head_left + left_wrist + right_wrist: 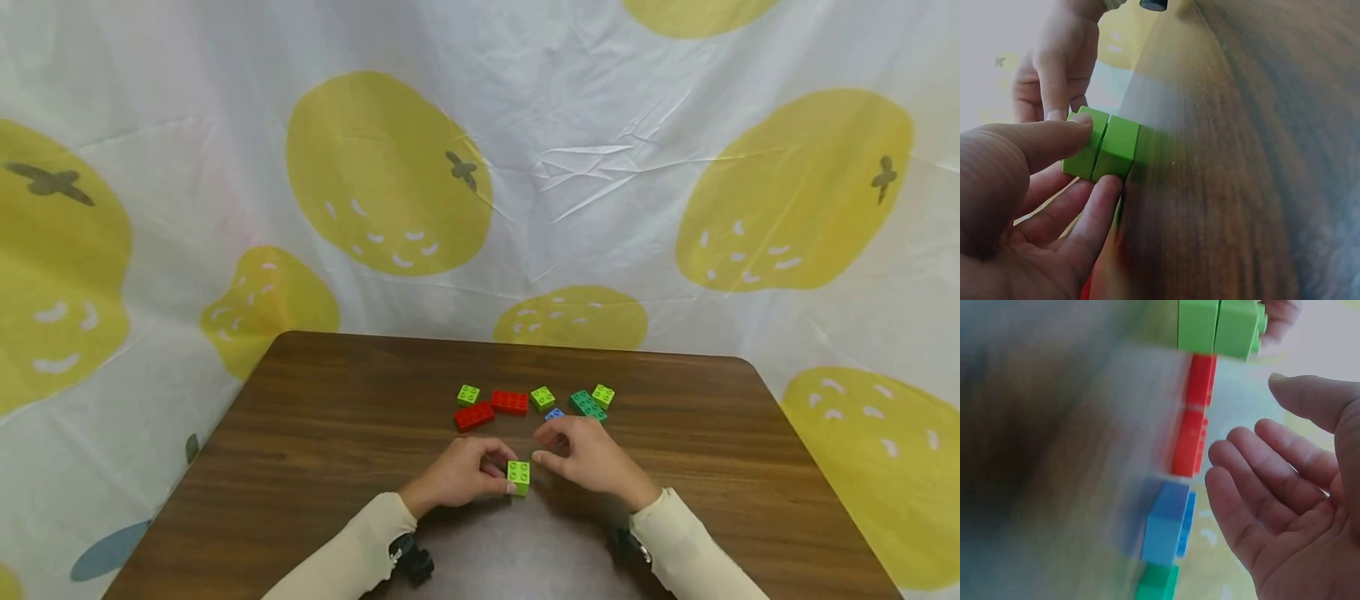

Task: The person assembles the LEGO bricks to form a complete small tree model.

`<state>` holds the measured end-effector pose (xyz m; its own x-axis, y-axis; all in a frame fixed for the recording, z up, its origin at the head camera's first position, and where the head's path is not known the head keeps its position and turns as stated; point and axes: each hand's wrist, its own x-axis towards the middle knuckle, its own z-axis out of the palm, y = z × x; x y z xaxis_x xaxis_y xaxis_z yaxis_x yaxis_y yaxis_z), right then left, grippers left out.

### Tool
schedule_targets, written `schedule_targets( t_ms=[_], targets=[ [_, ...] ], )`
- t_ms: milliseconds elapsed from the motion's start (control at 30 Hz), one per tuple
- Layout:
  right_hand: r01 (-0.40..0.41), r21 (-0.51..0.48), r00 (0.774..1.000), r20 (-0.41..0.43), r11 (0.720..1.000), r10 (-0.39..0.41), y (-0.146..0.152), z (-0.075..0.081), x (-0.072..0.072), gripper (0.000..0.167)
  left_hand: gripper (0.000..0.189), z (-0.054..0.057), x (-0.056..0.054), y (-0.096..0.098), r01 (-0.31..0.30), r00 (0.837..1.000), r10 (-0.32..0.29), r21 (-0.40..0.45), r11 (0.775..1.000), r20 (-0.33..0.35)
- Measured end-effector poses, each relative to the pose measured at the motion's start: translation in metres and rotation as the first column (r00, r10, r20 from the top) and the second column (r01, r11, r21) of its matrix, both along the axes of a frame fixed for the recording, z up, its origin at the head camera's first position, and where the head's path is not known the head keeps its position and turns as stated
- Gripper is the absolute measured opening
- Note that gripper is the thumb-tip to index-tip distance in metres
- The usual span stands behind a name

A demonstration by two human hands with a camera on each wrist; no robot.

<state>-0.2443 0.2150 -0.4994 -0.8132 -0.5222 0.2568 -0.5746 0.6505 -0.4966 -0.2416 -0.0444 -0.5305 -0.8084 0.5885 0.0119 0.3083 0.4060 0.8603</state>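
Two lime-green toy bricks, one stacked on the other (518,478), stand on the table in front of me. My left hand (463,475) pinches this stack between thumb and fingers; in the left wrist view the seam between the two bricks (1116,147) is visible. To the right of the stack, my right hand (592,457) hovers with fingers loosely bent, holding nothing. Its palm (1310,550) faces the stack's side, apart from it, in the right wrist view. Just beyond the right hand's fingers lies a blue brick (554,413), partly hidden by them in the head view.
Farther back on the brown wooden table (360,417) are two red bricks (510,402), a dark green brick (588,406) and several single lime-green bricks (468,395). Behind the table hangs a white curtain (570,208) with yellow fruit prints.
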Motion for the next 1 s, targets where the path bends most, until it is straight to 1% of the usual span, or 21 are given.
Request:
schedule_targets(
  t_ms=[33,167,267,367,500,600,700,833,1000],
  targets=[
    [0.008,0.004,1.000,-0.021,1.000,-0.008,0.002,0.000,-0.002,0.025,0.029,0.000,0.000,0.000,0.001,1.000,-0.001,0.003,1.000,-0.002],
    [0.049,-0.001,0.998,-0.047,0.999,-0.049,0.010,0.002,-0.009,0.030,0.029,0.001,0.001,0.001,0.005,1.000,-0.005,0.000,1.000,-0.005],
    [0.095,-0.021,0.995,-0.038,0.995,-0.096,0.015,0.005,-0.014,0.033,0.031,0.002,0.001,0.000,0.007,1.000,-0.007,-0.005,1.000,-0.005],
    [0.142,-0.017,0.989,-0.031,0.990,-0.142,0.020,0.006,-0.019,0.033,0.032,0.004,0.001,0.000,0.004,1.000,-0.004,-0.010,1.000,0.005],
    [0.177,-0.004,0.984,-0.031,0.984,-0.177,0.026,0.007,-0.026,0.032,0.031,0.005,0.001,0.000,-0.001,1.000,0.001,-0.012,1.000,0.012],
    [0.200,-0.017,0.979,-0.034,0.980,-0.200,0.031,0.007,-0.032,0.032,0.031,0.004,0.001,0.000,-0.003,1.000,0.003,-0.006,1.000,0.012],
    [0.240,-0.029,0.970,-0.029,0.970,-0.241,0.039,0.006,-0.037,0.033,0.031,0.004,0.001,0.000,-0.003,1.000,0.003,-0.003,1.000,0.014],
    [0.292,-0.008,0.956,-0.033,0.956,-0.292,0.051,0.005,-0.045,0.034,0.032,0.004,0.001,0.000,-0.007,1.000,0.007,-0.014,1.000,0.024],
    [0.320,0.017,0.946,-0.062,0.947,-0.318,0.066,0.002,-0.056,0.035,0.032,0.004,0.001,-0.001,-0.006,1.000,0.006,-0.022,1.000,0.028]
  ],
)
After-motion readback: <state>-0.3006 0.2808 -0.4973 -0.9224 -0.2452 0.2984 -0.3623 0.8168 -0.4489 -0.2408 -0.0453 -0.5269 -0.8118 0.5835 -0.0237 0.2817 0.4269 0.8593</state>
